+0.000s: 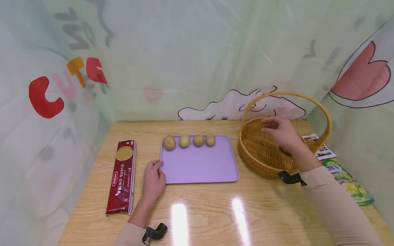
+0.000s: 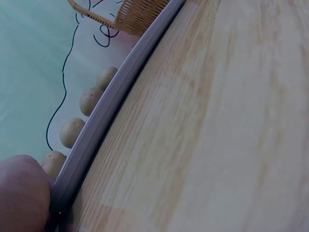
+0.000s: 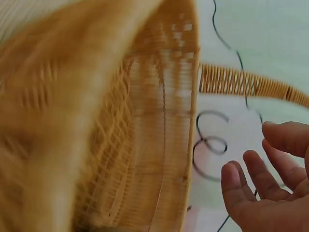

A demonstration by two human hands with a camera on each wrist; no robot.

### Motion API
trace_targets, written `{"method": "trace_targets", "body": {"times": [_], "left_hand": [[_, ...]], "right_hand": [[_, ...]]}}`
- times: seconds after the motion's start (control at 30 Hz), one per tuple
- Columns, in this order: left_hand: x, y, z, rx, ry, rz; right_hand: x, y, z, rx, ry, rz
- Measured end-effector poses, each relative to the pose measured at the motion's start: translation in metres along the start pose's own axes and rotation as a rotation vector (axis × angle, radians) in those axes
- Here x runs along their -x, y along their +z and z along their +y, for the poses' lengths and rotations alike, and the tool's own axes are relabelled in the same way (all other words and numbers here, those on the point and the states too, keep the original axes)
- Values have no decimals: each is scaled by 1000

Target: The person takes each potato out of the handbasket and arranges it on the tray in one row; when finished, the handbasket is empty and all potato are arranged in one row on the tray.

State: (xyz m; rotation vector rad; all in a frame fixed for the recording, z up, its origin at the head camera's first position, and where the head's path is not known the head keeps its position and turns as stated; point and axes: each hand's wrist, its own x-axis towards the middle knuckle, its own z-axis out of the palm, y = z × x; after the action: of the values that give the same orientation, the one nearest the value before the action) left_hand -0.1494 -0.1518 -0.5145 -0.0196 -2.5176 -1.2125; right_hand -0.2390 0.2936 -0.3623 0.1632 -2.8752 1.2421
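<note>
My left hand (image 1: 154, 179) rests at the left rim of a lilac tray (image 1: 200, 165), its fingertips and thumb touching the edge. Several round potatoes (image 1: 198, 140) sit in a row along the tray's far side; the left wrist view shows these potatoes (image 2: 72, 133) beyond the rim. My right hand (image 1: 281, 133) hovers over a wicker basket (image 1: 257, 147) under its tall handle, fingers loosely bent and holding nothing. In the right wrist view, that hand (image 3: 270, 188) is beside the basket's rim, palm bare. A brown rounded thing (image 1: 286, 150) inside the basket is mostly hidden by my wrist.
A red spaghetti packet (image 1: 121, 177) lies left of the tray. Right of the basket are a white printed packet (image 1: 323, 152) and a green bag (image 1: 351, 184), partly hidden by basket and sleeve. A printed curtain (image 1: 184, 61) borders the wooden table (image 1: 209, 205).
</note>
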Motion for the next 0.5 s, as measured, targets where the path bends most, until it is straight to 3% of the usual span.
{"method": "trace_targets", "body": {"times": [0.5], "left_hand": [[1, -1, 1, -6, -4, 0]], "right_hand": [[5, -26, 53, 149, 111, 43]]}}
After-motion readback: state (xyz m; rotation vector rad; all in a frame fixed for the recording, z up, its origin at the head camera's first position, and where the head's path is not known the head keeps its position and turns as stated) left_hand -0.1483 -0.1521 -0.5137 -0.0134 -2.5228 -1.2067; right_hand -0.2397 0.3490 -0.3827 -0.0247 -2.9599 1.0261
